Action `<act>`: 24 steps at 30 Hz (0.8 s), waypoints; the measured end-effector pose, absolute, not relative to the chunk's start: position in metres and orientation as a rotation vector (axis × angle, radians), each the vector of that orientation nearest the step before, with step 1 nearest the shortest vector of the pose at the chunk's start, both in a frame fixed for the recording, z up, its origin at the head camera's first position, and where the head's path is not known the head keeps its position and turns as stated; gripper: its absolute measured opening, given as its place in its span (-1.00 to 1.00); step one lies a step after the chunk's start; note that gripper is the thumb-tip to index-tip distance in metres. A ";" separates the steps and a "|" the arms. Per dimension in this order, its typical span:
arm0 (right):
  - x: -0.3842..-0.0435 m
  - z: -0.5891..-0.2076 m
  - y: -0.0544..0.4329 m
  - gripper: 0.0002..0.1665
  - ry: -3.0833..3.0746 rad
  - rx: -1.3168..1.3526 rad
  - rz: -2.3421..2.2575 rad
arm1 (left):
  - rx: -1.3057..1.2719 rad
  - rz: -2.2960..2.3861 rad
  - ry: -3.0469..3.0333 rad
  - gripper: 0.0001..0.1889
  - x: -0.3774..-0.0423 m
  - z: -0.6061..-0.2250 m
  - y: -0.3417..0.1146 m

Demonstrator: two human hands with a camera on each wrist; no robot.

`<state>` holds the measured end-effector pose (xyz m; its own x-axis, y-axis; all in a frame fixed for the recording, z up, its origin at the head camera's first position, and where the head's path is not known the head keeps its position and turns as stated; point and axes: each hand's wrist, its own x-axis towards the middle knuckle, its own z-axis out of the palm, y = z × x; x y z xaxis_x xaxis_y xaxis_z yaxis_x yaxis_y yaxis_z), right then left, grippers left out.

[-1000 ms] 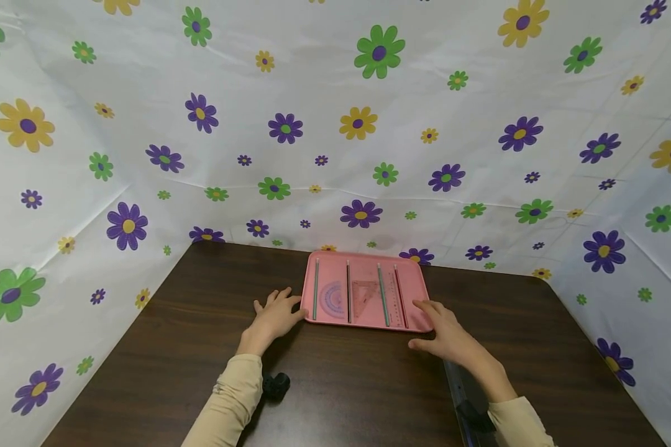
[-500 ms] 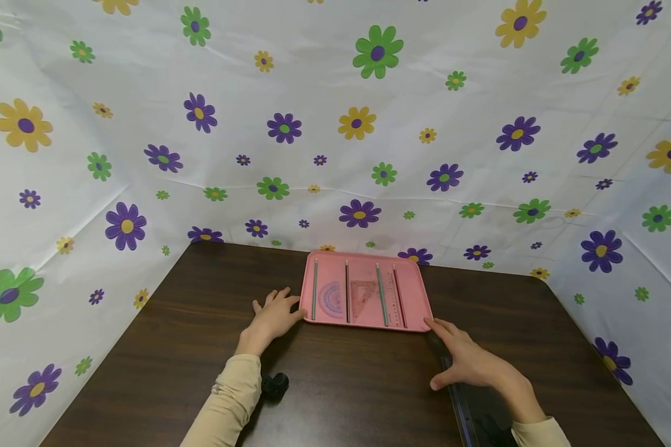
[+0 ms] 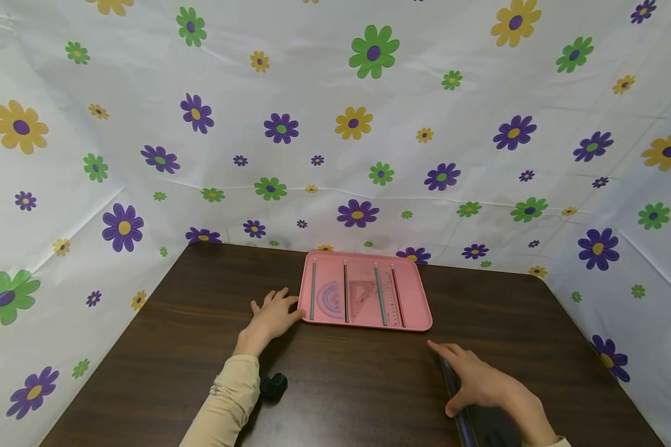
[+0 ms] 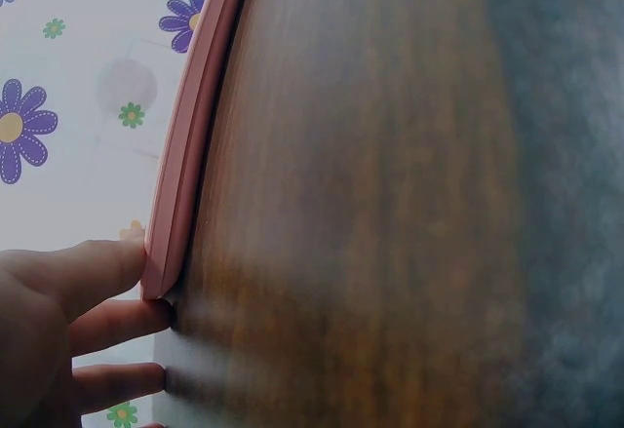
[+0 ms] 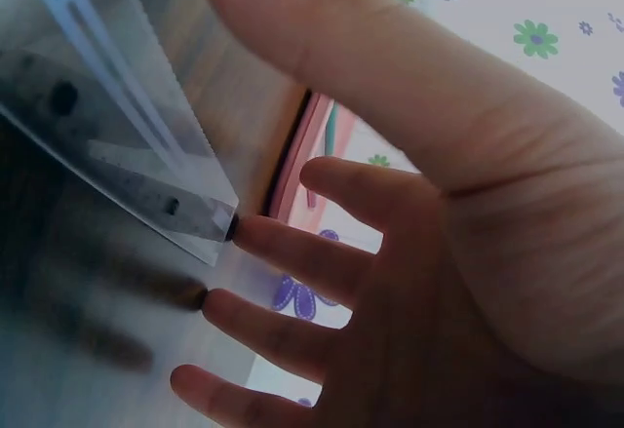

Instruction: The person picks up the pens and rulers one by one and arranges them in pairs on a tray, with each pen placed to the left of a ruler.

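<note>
A pink tray (image 3: 419, 313) lies at the back middle of the table. In it rest several pencils, among them a green pencil (image 3: 313, 292), a black pencil (image 3: 346, 292) and a red pencil (image 3: 398, 297). A clear protractor (image 3: 330, 299), a set square (image 3: 360, 295) and a ruler (image 3: 391, 301) lie between them. My left hand (image 3: 271, 320) touches the tray's near left corner, thumb against the rim, fingers spread. Apart from the tray, my right hand (image 3: 483, 382) hovers with spread fingers over a long clear plastic packet (image 5: 146, 97) with a serrated edge; its contents are unclear.
Dark brown wooden table (image 3: 369, 385) lies around the tray. A flower-printed white sheet (image 3: 307, 105) hangs close behind the tray and at both sides. A small black object (image 3: 274, 387) sits beside the left sleeve (image 3: 226, 397).
My right hand has come away from the tray's right near corner, toward me and to the right, over the plastic packet. The left hand and the tray keep their places.
</note>
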<state>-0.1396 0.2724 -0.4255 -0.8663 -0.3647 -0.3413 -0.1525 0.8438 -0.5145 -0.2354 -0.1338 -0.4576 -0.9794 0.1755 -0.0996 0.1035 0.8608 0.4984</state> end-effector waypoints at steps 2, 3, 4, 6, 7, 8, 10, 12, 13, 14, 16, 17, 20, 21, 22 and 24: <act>-0.138 -0.426 0.271 0.44 2.608 -0.387 -0.645 | 0.217 0.766 2.892 -0.43 -0.235 -0.458 -0.134; -0.137 -0.426 0.271 0.43 2.619 -0.389 -0.633 | 0.215 0.768 2.892 -0.43 -0.235 -0.458 -0.134; -0.137 -0.427 0.270 0.42 2.630 -0.394 -0.623 | 0.215 0.769 2.891 -0.43 -0.235 -0.458 -0.134; -0.136 -0.428 0.270 0.41 2.650 -0.400 -0.602 | 0.214 0.769 2.889 -0.43 -0.235 -0.457 -0.134; -0.135 -0.429 0.269 0.40 2.662 -0.401 -0.592 | 0.214 0.769 2.891 -0.43 -0.235 -0.457 -0.134; -0.135 -0.429 0.269 0.40 2.674 -0.404 -0.580 | 0.214 0.768 2.892 -0.43 -0.235 -0.457 -0.133; -0.135 -0.431 0.270 0.38 2.693 -0.418 -0.565 | 0.212 0.768 2.893 -0.43 -0.236 -0.457 -0.133; -0.135 -0.432 0.270 0.37 2.710 -0.420 -0.551 | 0.210 0.767 2.894 -0.43 -0.236 -0.457 -0.133; -0.135 -0.432 0.270 0.36 2.716 -0.421 -0.546 | 0.210 0.767 2.894 -0.43 -0.236 -0.457 -0.133; -0.135 -0.432 0.270 0.36 2.718 -0.420 -0.545 | 0.210 0.769 2.893 -0.43 -0.236 -0.457 -0.133; -0.134 -0.432 0.271 0.34 2.717 -0.422 -0.551 | 0.214 0.769 2.893 -0.43 -0.236 -0.457 -0.133; -0.133 -0.432 0.272 0.33 2.713 -0.425 -0.556 | 0.216 0.768 2.892 -0.43 -0.236 -0.457 -0.133; -0.132 -0.431 0.275 0.32 2.680 -0.454 -0.596 | 0.221 0.769 2.892 -0.43 -0.235 -0.457 -0.133; -0.132 -0.431 0.277 0.31 2.669 -0.467 -0.605 | 0.222 0.769 2.892 -0.43 -0.235 -0.458 -0.134; -0.132 -0.430 0.278 0.30 2.657 -0.478 -0.614 | 0.223 0.770 2.891 -0.43 -0.235 -0.458 -0.134; -0.132 -0.430 0.279 0.29 2.639 -0.496 -0.624 | 0.223 0.772 2.890 -0.43 -0.235 -0.458 -0.134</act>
<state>-0.1316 0.2791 -0.4302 -0.8645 -0.4169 -0.2807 -0.2470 0.8389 -0.4850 -0.2355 -0.1340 -0.4576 -0.9789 0.1793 -0.0984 0.1063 0.8570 0.5042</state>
